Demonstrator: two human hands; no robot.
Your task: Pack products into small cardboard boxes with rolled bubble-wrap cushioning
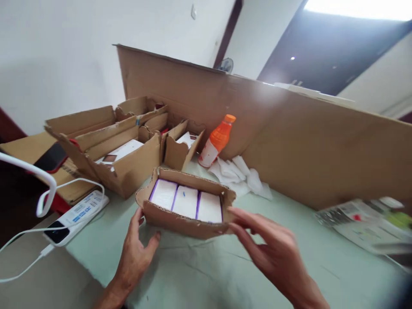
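Observation:
A small open cardboard box (183,224) sits in front of me, low over the table. Three white blocks with purple edges (185,201) stand side by side inside it. My left hand (135,249) grips the box's left end, fingers against the corner and thumb spread out in front. At the opposite end, my right hand (270,244) has its fingertips and thumb on the right wall. The box is held between both hands; whether its base touches the table cannot be made out.
Larger cardboard boxes with white pieces (125,150) stand at the left, beside a narrower box (177,152). An orange bottle (217,141) and crumpled white sheets (238,174) lie behind. A white power strip (77,219) with cables is at left, a plastic packet (363,227) at right. A tall cardboard panel (289,141) closes the back.

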